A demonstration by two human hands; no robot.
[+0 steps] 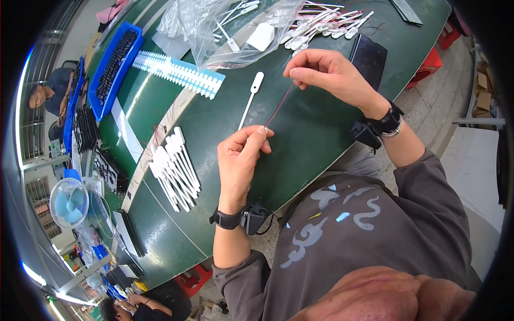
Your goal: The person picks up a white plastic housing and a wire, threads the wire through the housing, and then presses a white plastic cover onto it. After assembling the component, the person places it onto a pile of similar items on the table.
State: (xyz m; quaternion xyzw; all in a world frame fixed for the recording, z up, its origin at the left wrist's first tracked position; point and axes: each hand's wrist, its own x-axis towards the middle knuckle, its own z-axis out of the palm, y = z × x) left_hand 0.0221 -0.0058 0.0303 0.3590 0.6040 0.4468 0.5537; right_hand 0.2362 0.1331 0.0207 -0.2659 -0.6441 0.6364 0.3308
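Note:
A thin dark-red wire (280,105) stretches slantwise between my two hands above the green table. My left hand (238,155) pinches its lower end between thumb and forefinger. Higher up and to the right, my right hand (337,77) is closed on the wire's other end at its fingertips. Just beyond my left hand lies a white stick with a slotted paddle-shaped head (257,83); the lower end of its stem is hidden by that hand. To the left, a bundle of similar white sticks (174,166) rests on the table, with thin wires trailing from it.
White parts sit in rows on a light-blue strip (179,75), next to a blue tray (140,40) of black pieces. Clear plastic bags (214,51), a pile of wired white sticks (326,24) and a black flat object (372,59) lie farther back. Other people work at left.

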